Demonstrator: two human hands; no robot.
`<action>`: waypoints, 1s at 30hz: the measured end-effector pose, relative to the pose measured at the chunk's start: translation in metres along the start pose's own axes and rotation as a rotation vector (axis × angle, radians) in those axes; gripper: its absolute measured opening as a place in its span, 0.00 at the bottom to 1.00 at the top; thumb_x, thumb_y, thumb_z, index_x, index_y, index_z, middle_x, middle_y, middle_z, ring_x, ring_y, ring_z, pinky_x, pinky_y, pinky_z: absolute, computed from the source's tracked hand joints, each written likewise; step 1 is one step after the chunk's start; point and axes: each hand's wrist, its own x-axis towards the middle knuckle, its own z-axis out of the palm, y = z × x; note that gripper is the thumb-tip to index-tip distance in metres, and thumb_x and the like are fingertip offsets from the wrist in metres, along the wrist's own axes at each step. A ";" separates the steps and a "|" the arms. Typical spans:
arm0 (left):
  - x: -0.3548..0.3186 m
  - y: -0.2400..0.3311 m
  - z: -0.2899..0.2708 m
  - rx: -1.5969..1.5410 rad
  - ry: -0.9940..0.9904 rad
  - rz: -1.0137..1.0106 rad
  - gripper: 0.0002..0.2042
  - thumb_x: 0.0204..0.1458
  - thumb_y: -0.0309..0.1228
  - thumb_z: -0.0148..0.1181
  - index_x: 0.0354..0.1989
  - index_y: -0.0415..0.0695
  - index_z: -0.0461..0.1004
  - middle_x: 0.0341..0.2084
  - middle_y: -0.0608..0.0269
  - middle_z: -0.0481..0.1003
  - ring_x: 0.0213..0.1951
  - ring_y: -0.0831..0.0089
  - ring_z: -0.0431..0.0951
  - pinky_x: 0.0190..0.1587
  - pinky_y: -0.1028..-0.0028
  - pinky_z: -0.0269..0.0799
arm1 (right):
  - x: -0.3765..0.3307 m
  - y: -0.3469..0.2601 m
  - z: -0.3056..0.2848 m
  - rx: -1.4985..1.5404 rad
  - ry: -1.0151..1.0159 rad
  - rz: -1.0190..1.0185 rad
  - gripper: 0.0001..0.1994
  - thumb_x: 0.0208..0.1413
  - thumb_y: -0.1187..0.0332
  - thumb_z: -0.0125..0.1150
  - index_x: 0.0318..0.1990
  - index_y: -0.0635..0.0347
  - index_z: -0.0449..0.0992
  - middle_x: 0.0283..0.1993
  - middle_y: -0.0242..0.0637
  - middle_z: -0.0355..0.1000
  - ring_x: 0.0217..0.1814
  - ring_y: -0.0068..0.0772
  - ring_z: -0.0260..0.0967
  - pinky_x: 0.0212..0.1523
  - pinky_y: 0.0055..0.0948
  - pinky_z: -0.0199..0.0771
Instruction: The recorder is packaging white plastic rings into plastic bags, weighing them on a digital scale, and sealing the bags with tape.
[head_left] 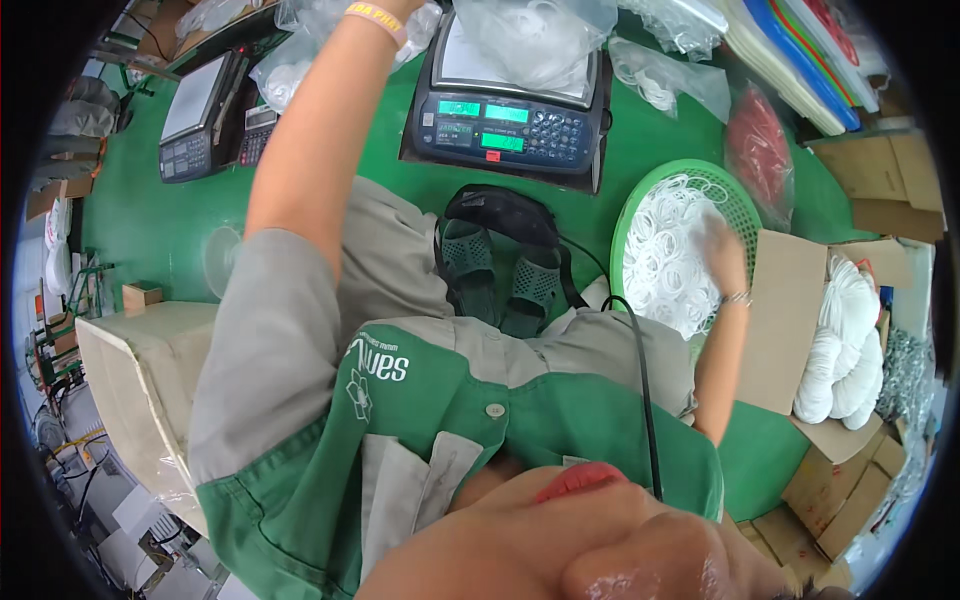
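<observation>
My left arm reaches to the top edge, where only the base of my left hand (402, 6) shows above a pale wristband. The fingers are cut off, beside a clear plastic bag (545, 50) with white loops inside. That bag rests on a dark digital scale (500, 130) with lit green displays. On the right, my right hand (724, 252) is over a round green basket (622, 232), at the white rings (668, 255) heaped in it. Motion smears its fingers, so whether they grip any rings cannot be made out.
A second scale (195, 125) and a calculator (258, 133) stand at the far left. Right of the basket are a red-filled bag (758, 145) and an open cardboard box (780, 320) with white cord skeins (845, 340). A black cable (640, 370) crosses my front.
</observation>
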 end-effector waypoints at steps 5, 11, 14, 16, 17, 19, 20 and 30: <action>0.006 -0.015 -0.003 -0.135 0.091 0.061 0.27 0.45 0.23 0.47 0.58 0.42 0.56 0.24 0.62 0.68 0.19 0.78 0.66 0.22 0.80 0.62 | 0.105 -0.230 -0.099 0.438 0.227 -0.567 0.13 0.55 0.68 0.49 0.44 0.67 0.71 0.41 0.37 0.71 0.45 0.25 0.67 0.47 0.22 0.63; 0.020 -0.047 0.027 0.077 0.101 0.107 0.26 0.43 0.25 0.48 0.56 0.37 0.58 0.38 0.51 0.68 0.29 0.66 0.71 0.33 0.73 0.67 | 0.265 -0.303 -0.013 -0.399 -0.327 -0.396 0.15 0.54 0.64 0.47 0.44 0.64 0.73 0.44 0.43 0.71 0.44 0.31 0.67 0.49 0.30 0.63; 0.005 -0.043 0.068 0.193 0.116 0.449 0.25 0.38 0.27 0.51 0.50 0.33 0.63 0.47 0.40 0.64 0.52 0.49 0.62 0.55 0.64 0.59 | 0.309 -0.221 0.045 -0.801 -0.242 -0.328 0.16 0.54 0.63 0.47 0.45 0.62 0.72 0.46 0.44 0.70 0.43 0.34 0.67 0.48 0.33 0.63; -0.006 -0.030 0.077 0.207 0.031 0.432 0.26 0.39 0.24 0.48 0.52 0.32 0.60 0.50 0.39 0.62 0.53 0.50 0.61 0.56 0.68 0.57 | 0.309 -0.195 0.061 -0.801 -0.245 -0.182 0.16 0.53 0.63 0.47 0.45 0.62 0.72 0.45 0.44 0.70 0.43 0.35 0.67 0.47 0.33 0.63; -0.008 -0.038 0.069 0.266 0.040 0.432 0.26 0.38 0.23 0.48 0.52 0.31 0.60 0.49 0.39 0.62 0.53 0.50 0.62 0.55 0.67 0.58 | 0.313 -0.207 0.084 -0.782 -0.255 -0.183 0.16 0.53 0.63 0.47 0.44 0.62 0.72 0.44 0.45 0.71 0.42 0.35 0.68 0.47 0.33 0.63; -0.002 -0.042 0.066 0.246 0.053 0.408 0.26 0.38 0.23 0.47 0.52 0.31 0.60 0.49 0.38 0.62 0.53 0.50 0.62 0.56 0.66 0.58 | 0.319 -0.200 0.094 -0.777 -0.233 -0.136 0.16 0.53 0.62 0.48 0.44 0.62 0.72 0.43 0.45 0.71 0.42 0.36 0.68 0.46 0.33 0.64; 0.002 -0.045 0.062 0.226 0.048 0.393 0.26 0.38 0.22 0.46 0.51 0.30 0.60 0.50 0.38 0.62 0.53 0.50 0.61 0.56 0.66 0.57 | 0.322 -0.198 0.098 -0.771 -0.219 -0.127 0.15 0.53 0.62 0.48 0.43 0.62 0.72 0.43 0.45 0.71 0.42 0.37 0.68 0.45 0.33 0.64; 0.035 -0.024 0.023 0.106 0.157 0.394 0.27 0.38 0.23 0.47 0.51 0.27 0.58 0.49 0.36 0.61 0.54 0.49 0.60 0.56 0.66 0.56 | 0.372 -0.212 0.053 -0.379 0.209 -0.315 0.15 0.51 0.61 0.50 0.40 0.63 0.73 0.38 0.46 0.73 0.39 0.41 0.70 0.40 0.34 0.66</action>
